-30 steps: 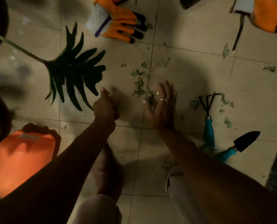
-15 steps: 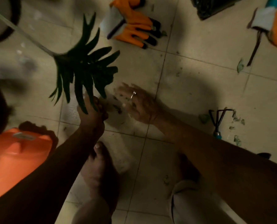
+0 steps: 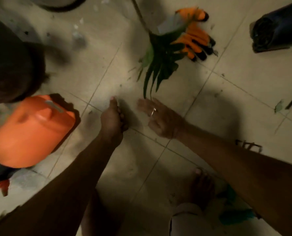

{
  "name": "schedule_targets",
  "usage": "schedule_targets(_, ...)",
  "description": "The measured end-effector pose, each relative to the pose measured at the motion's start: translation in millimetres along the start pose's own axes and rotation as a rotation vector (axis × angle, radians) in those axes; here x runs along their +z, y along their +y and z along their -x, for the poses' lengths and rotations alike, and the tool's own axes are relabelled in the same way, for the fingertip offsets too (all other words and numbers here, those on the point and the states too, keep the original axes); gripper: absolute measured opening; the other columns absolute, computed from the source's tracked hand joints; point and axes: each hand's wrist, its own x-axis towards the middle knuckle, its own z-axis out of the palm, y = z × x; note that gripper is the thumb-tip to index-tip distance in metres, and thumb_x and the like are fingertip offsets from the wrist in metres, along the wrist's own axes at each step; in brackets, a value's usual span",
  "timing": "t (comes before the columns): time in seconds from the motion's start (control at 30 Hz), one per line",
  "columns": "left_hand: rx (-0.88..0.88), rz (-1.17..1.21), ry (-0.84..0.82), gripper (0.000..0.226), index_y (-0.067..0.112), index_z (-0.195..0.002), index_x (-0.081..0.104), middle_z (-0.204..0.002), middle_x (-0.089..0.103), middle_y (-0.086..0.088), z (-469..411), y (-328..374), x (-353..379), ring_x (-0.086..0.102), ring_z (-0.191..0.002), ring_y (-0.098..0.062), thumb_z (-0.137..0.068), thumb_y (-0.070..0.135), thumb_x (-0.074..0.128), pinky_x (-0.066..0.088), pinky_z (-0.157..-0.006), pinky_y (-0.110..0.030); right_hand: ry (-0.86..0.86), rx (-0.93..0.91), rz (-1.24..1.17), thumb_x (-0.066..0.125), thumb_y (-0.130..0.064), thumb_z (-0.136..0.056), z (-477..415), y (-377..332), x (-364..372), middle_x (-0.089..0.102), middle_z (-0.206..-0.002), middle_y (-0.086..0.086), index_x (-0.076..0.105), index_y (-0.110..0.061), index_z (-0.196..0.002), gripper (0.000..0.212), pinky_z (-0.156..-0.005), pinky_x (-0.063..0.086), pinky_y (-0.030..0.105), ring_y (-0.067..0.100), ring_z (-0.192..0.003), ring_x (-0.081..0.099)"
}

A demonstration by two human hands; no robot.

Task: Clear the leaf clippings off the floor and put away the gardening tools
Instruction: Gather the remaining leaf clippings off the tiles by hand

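My left hand [image 3: 113, 116] hovers low over the tiled floor with its fingers curled; dark bits of leaf clippings show between them. A hand's width to the right, my right hand [image 3: 160, 117], with a ring on one finger, lies flat and open, palm down near the floor. A single leaf clipping [image 3: 279, 106] lies on the tiles at the far right. The dark tines of the hand rake [image 3: 249, 145] peek out above my right forearm. Teal tool handles [image 3: 233, 215] lie blurred under that arm.
A pair of orange gloves [image 3: 194, 40] lies at the top, partly behind a large dark green leaf [image 3: 159, 62] on a long stem. An orange container [image 3: 31, 132] stands to the left. A black bag [image 3: 276, 31] sits at the top right. My bare feet [image 3: 199, 186] stand below.
The view has swung left. The clippings pile between my hands is gone from the floor. My left hand has curled closed, and my right hand has drawn slightly away from it.
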Motion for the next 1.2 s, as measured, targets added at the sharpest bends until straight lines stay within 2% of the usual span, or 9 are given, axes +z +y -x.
schedule_targets(0.13, -0.016, 0.117, -0.024, 0.052, 0.023, -0.066, 0.046, -0.059, 0.037, 0.002, -10.2, -11.8, -17.8, 0.033, -0.05, -0.015, -0.104, 0.058, 0.04, 0.027, -0.051, -0.028, -0.169, -0.066, 0.018, 0.041, -0.019, -0.093, -0.9, 1.5, -1.7, 0.034, -0.16, 0.019, 0.042, 0.001, -0.149, 0.06, -0.125, 0.018, 0.042, 0.028, -0.152, 0.025)
schedule_targets(0.23, -0.025, 0.184, -0.056, 0.052, 0.023, -0.066, 0.045, -0.06, 0.035, 0.001, -15.0, -12.2, -28.6, 0.03, -0.049, -0.015, -0.105, 0.056, 0.039, 0.023, -0.048, -0.026, -0.058, 0.167, 0.103, 0.039, -0.025, -0.1, -52.1, 33.6, -22.2, 0.053, -0.137, 0.033, 0.055, 0.007, -0.134, 0.05, -0.111, 0.039, 0.041, 0.042, -0.133, 0.048)
schedule_targets(0.33, -0.057, 0.218, -0.052, 0.053, 0.023, -0.066, 0.045, -0.059, 0.037, 0.002, -21.7, -11.2, -40.9, 0.031, -0.049, -0.013, -0.103, 0.06, 0.042, 0.026, -0.046, -0.025, -0.058, 0.354, 0.206, 0.04, -0.026, -0.102, -98.4, 42.9, -36.6, 0.062, -0.126, 0.028, 0.059, -0.002, -0.13, 0.042, -0.098, 0.046, 0.048, 0.044, -0.118, 0.058)
schedule_targets(0.43, -0.059, 0.255, -0.044, 0.052, 0.023, -0.066, 0.045, -0.059, 0.038, 0.003, -28.3, -4.5, -49.8, 0.032, -0.049, -0.012, -0.102, 0.06, 0.043, 0.027, -0.045, -0.024, 0.06, 0.262, 0.106, 0.038, -0.023, -0.103, -139.4, 32.6, -50.8, 0.046, -0.153, 0.017, 0.047, -0.007, -0.147, 0.048, -0.12, 0.032, 0.044, 0.03, -0.142, 0.04)
schedule_targets(0.5, -0.046, 0.274, -0.043, 0.052, 0.022, -0.065, 0.044, -0.058, 0.037, 0.003, -27.7, 1.4, -54.2, 0.031, -0.048, -0.012, -0.103, 0.058, 0.043, 0.025, -0.046, -0.025, 0.045, 0.127, 0.083, 0.042, -0.015, -0.1, -153.8, 20.6, -44.6, 0.042, -0.157, 0.01, 0.048, -0.008, -0.148, 0.049, -0.125, 0.022, 0.044, 0.023, -0.149, 0.033)
schedule_targets(0.67, -0.02, 0.278, -0.054, 0.053, 0.023, -0.064, 0.039, -0.054, 0.034, 0.004, -25.0, 8.7, -63.2, 0.027, -0.047, -0.012, -0.106, 0.057, 0.037, 0.018, -0.05, -0.028, -0.299, -0.163, 0.114, 0.045, -0.016, -0.098, -117.8, -0.7, -8.6, 0.044, -0.156, 0.012, 0.053, -0.005, -0.143, 0.047, -0.127, 0.013, 0.039, 0.022, -0.15, 0.03)
schedule_targets(0.87, 0.019, 0.227, -0.012, 0.055, 0.023, -0.064, 0.04, -0.054, 0.035, 0.004, -28.7, 3.8, -83.8, 0.026, -0.042, -0.011, -0.105, 0.061, 0.035, 0.021, -0.045, -0.021, -0.616, -0.416, 0.159, 0.045, -0.022, -0.097, -52.6, -4.8, 6.0, 0.043, -0.155, 0.018, 0.055, 0.001, -0.14, 0.05, -0.119, 0.028, 0.058, 0.031, -0.149, 0.032)
schedule_targets(1.07, 0.054, 0.21, -0.014, 0.059, 0.025, -0.063, 0.04, -0.057, 0.034, 0.003, -31.1, 5.3, -92.5, 0.027, -0.044, -0.011, -0.103, 0.067, 0.029, 0.02, -0.047, -0.022, -0.292, -0.285, 0.156, 0.043, -0.014, -0.099, -125.8, -31.2, 6.7, 0.035, -0.159, 0.019, 0.044, -0.001, -0.148, 0.051, -0.126, 0.014, 0.042, 0.03, -0.151, 0.027)
schedule_targets(1.2, 0.058, 0.248, -0.017, 0.06, 0.024, -0.062, 0.038, -0.058, 0.034, 0.002, -39.5, 14.8, -99.7, 0.027, -0.045, -0.013, -0.104, 0.066, 0.026, 0.022, -0.044, -0.021, -0.344, -0.277, 0.311, 0.034, -0.029, -0.099, -179.8, -36.7, 28.8, 0.035, -0.161, 0.012, 0.047, -0.008, -0.149, 0.056, -0.124, 0.019, 0.049, 0.03, -0.152, 0.025)
